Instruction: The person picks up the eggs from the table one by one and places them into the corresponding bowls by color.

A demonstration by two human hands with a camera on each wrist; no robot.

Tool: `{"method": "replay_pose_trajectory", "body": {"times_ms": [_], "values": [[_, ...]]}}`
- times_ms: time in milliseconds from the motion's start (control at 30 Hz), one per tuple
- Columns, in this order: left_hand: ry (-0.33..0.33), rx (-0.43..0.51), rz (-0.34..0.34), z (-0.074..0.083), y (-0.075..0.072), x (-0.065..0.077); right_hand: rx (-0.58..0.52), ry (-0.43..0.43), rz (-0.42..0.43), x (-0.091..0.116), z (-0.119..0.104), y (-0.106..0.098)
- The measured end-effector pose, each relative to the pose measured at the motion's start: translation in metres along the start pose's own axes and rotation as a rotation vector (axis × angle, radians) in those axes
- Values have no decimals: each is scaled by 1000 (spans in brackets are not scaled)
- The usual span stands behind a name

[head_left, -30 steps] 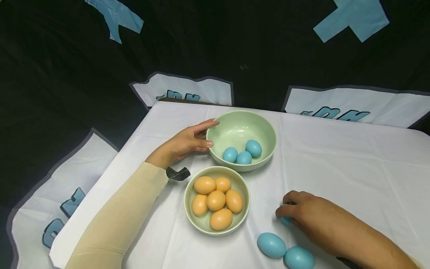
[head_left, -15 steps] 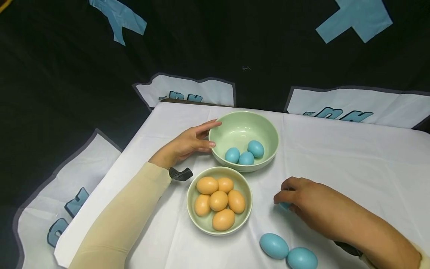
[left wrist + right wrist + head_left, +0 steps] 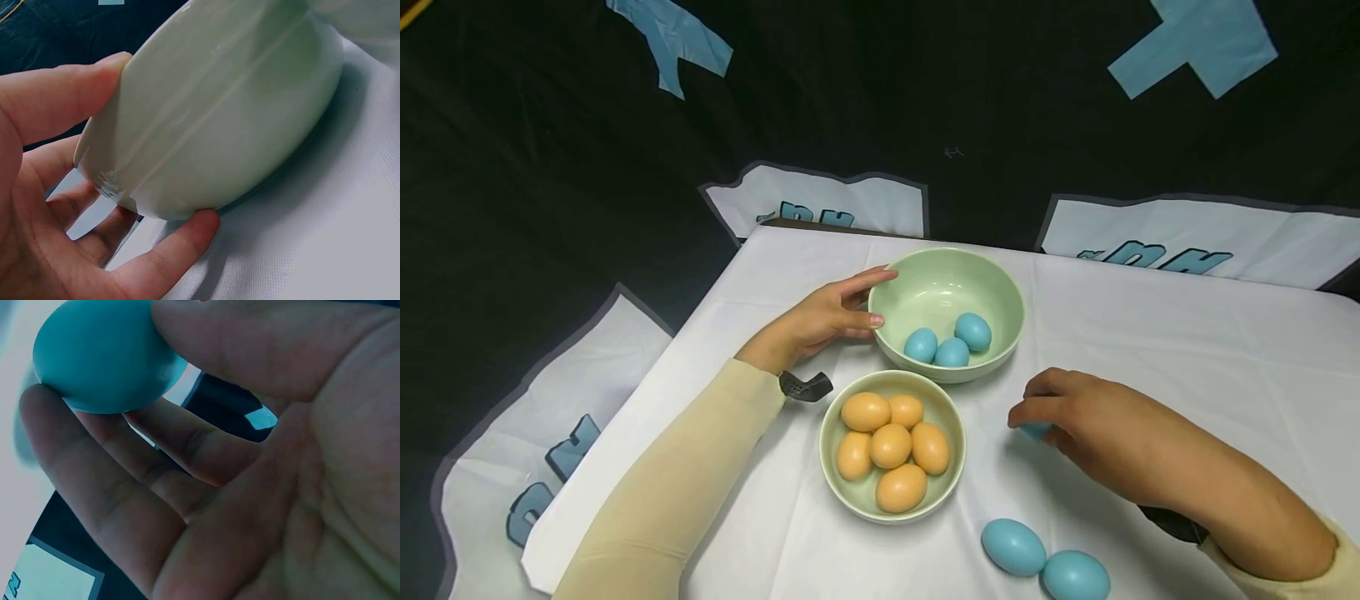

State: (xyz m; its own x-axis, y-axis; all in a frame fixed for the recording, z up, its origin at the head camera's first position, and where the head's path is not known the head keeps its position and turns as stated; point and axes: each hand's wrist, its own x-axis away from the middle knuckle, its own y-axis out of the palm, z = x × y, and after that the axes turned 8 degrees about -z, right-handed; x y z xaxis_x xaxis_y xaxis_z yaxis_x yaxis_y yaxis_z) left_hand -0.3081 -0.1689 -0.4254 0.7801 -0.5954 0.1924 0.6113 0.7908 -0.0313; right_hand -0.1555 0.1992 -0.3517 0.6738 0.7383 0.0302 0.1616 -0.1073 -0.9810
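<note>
Between thumb and fingertips of my right hand (image 3: pixel 1093 429) a blue egg (image 3: pixel 103 356) is pinched; in the head view the hand hides most of it. This hand is over the white cloth, to the right of the small bowl. My left hand (image 3: pixel 820 321) holds the left side of the large pale green bowl (image 3: pixel 925 283), fingers spread around its rim and outer wall (image 3: pixel 219 144). Inside that bowl lie three blue eggs, one of them the rightmost egg (image 3: pixel 973 332). Two more blue eggs, a left one (image 3: pixel 1013 547) and a right one (image 3: pixel 1076 575), lie on the cloth.
Just in front of the large bowl stands a smaller green bowl (image 3: pixel 829 467) with several orange eggs (image 3: pixel 891 446). A white cloth (image 3: pixel 1187 358) covers the table. Black fabric (image 3: pixel 865 92) with blue and white patches hangs behind it.
My right hand has lifted the blue egg off the cloth and moved away from me, toward the large bowl. My left hand keeps its place on that bowl.
</note>
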Motion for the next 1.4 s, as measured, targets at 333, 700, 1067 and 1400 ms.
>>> {"method": "replay_pose_trajectory", "body": {"times_ms": [333, 700, 1067, 1400], "values": [[-4, -2, 0, -2, -2, 0, 17, -3, 21, -16, 0, -9], [2, 20, -12, -2, -2, -1, -13, 4, 33, -32, 2, -15], [6, 18, -19, 0, -2, 0, -62, 20, 59, -43, 2, -16], [10, 32, -25, -2, -3, -1, -71, -13, 83, -54, 3, -13]]}}
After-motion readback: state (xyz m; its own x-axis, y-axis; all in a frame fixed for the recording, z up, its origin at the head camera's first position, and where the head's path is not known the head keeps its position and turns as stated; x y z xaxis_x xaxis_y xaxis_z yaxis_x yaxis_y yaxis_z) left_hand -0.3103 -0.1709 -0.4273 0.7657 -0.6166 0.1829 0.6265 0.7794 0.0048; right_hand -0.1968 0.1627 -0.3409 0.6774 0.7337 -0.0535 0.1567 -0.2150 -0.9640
